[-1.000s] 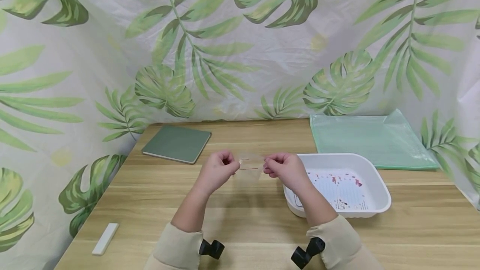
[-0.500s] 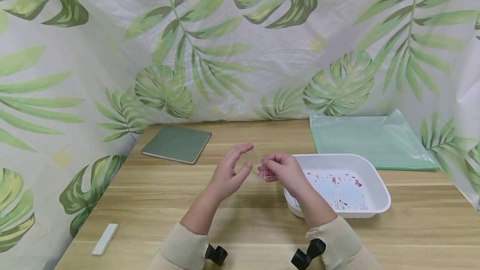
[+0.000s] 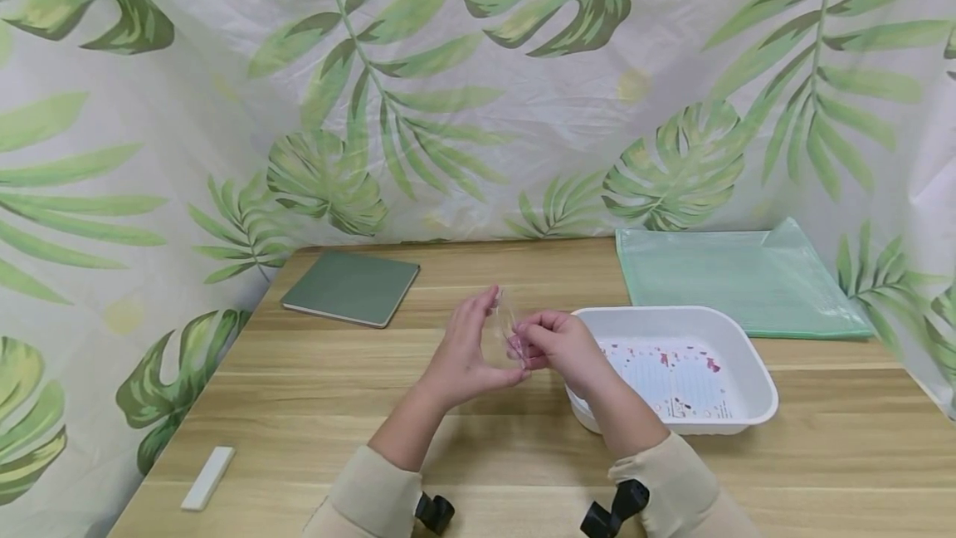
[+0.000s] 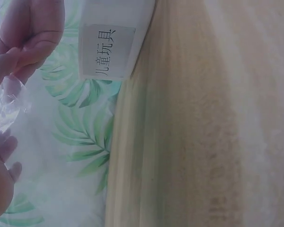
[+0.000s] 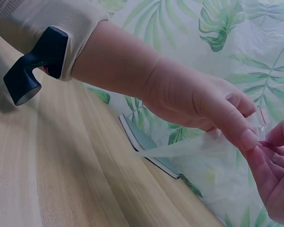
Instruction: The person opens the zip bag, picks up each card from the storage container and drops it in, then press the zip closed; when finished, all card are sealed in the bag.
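A small clear plastic zip bag point(image 3: 504, 320) with a thin reddish line is held up over the middle of the wooden table. My right hand point(image 3: 558, 349) pinches its edge between thumb and fingertips. My left hand point(image 3: 457, 359) is spread in a wide C at the bag's other side, fingers fairly straight at its upper edge, thumb reaching the right fingertips. In the left wrist view the crinkled bag point(image 4: 12, 106) lies between both hands. The right wrist view shows a sheer strip of the bag point(image 5: 194, 145) stretching behind the left thumb.
A white plastic basin point(image 3: 750, 384) with a printed, lined paper point(image 3: 672, 380) inside stands beside my right hand; a label point(image 4: 109, 52) is on its side. Behind it lies a mint zip pouch point(image 3: 732, 289). A green notebook point(image 3: 351, 287) lies back left, a white bar point(image 3: 207, 478) front left.
My left hand let go of the bag's left side, opened out, then moved right so its thumb reaches the right fingertips. The bag turned from flat-on to narrow; my right hand kept its pinch.
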